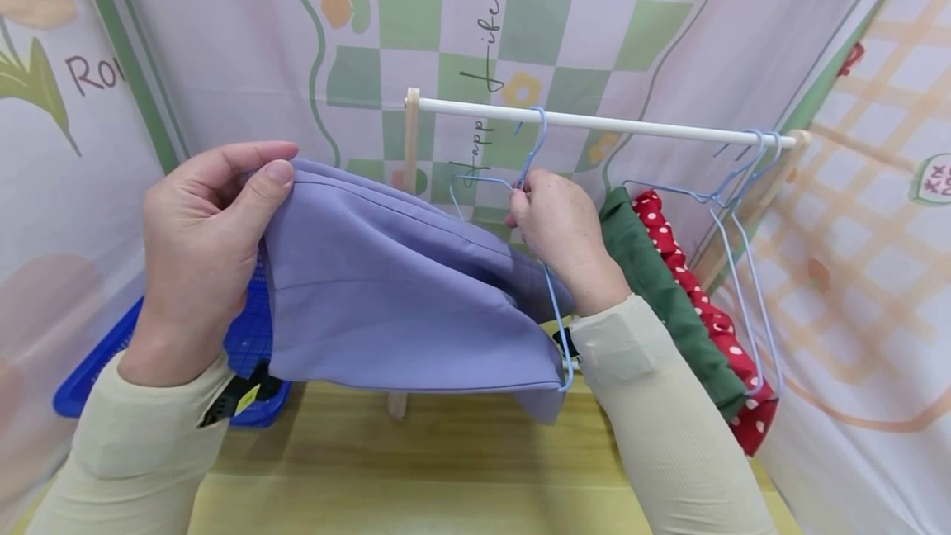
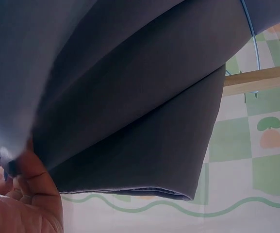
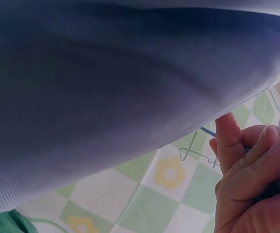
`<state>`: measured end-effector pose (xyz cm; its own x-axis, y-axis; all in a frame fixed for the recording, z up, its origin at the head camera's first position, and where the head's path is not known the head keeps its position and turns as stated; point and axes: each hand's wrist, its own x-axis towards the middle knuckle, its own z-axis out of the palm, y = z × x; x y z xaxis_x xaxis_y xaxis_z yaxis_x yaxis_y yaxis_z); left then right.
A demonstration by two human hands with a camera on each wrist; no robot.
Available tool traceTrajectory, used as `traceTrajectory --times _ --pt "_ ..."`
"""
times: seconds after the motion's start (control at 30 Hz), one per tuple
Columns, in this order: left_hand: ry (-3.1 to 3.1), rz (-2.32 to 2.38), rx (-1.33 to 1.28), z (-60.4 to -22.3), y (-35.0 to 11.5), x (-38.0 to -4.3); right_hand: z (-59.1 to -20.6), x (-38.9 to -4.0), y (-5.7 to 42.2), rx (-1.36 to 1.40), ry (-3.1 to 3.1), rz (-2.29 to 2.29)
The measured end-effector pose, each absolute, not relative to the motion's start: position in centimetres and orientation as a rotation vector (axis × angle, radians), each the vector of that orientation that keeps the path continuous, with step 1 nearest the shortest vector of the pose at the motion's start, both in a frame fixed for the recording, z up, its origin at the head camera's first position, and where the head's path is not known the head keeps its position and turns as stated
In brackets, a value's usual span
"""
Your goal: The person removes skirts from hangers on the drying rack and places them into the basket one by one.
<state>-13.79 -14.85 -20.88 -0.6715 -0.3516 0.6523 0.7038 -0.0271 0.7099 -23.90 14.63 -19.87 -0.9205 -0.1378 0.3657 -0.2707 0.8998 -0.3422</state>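
Note:
A lavender garment (image 1: 401,287) spans between the two hands. My left hand (image 1: 204,246) pinches its upper left corner between thumb and fingers. At the other end the cloth passes through a light blue wire hanger (image 1: 553,304), lying over its lower bar. My right hand (image 1: 560,229) grips that hanger at the neck, just under the hook. The hook overlaps the white rail (image 1: 631,127) in the head view. From the left wrist, the garment's folds (image 2: 144,97) hang beside the fingers. In the right wrist view, curled fingers (image 3: 254,170) show below the cloth.
To the right, a green garment (image 1: 664,304) and a red polka-dot garment (image 1: 754,428) hang on blue wire hangers from the rail. Wooden posts (image 1: 411,134) carry the rail. A blue basket (image 1: 96,370) stands at left on the wooden table (image 1: 416,469). Printed curtains surround the table.

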Motion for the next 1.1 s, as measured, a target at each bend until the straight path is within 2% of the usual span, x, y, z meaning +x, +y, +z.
traceTrajectory --times 1.1 --pt "-1.419 -1.841 -0.409 -20.56 -15.76 -13.85 -19.96 -23.92 14.58 0.306 -2.71 0.555"
